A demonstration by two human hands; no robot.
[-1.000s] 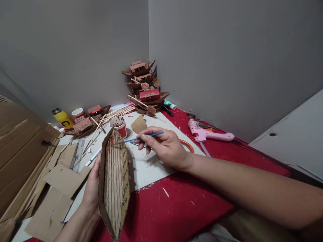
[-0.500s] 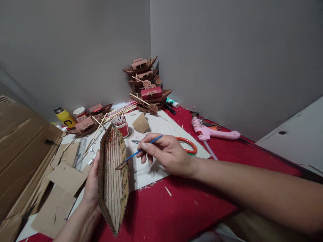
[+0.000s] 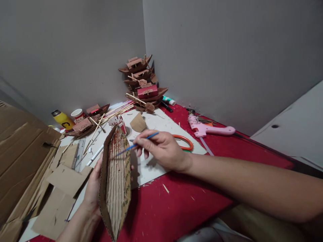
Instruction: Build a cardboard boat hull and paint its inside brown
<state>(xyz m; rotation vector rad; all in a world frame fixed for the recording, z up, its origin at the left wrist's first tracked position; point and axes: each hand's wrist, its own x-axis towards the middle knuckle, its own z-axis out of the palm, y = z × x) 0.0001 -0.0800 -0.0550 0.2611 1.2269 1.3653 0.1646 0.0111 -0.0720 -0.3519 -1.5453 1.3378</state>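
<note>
My left hand (image 3: 94, 188) holds a cardboard boat hull (image 3: 116, 191) from beneath, its pointed ends aimed away from and toward me. Ridged corrugation lines the inside, with reddish-brown paint streaked over the far part. Printed tape runs along the right wall. Between the fingers of my right hand (image 3: 161, 149) is a thin blue paintbrush (image 3: 131, 147), its tip over the hull's inner floor near the left wall. Just beyond the far end of the hull stands a paper cup (image 3: 122, 125) splashed with dark red paint inside.
Finished model boats (image 3: 147, 92) are stacked in the corner. To the right lie a pink glue gun (image 3: 214, 130) and orange-handled scissors (image 3: 190, 143). Cardboard pieces (image 3: 67, 178), a ruler (image 3: 79, 154), thin sticks (image 3: 118, 112) and a yellow bottle (image 3: 63, 120) are on the left.
The brush tip has shifted up and left across the inside of the hull. More red streaks show on the ridges. The whole view has swung slightly.
</note>
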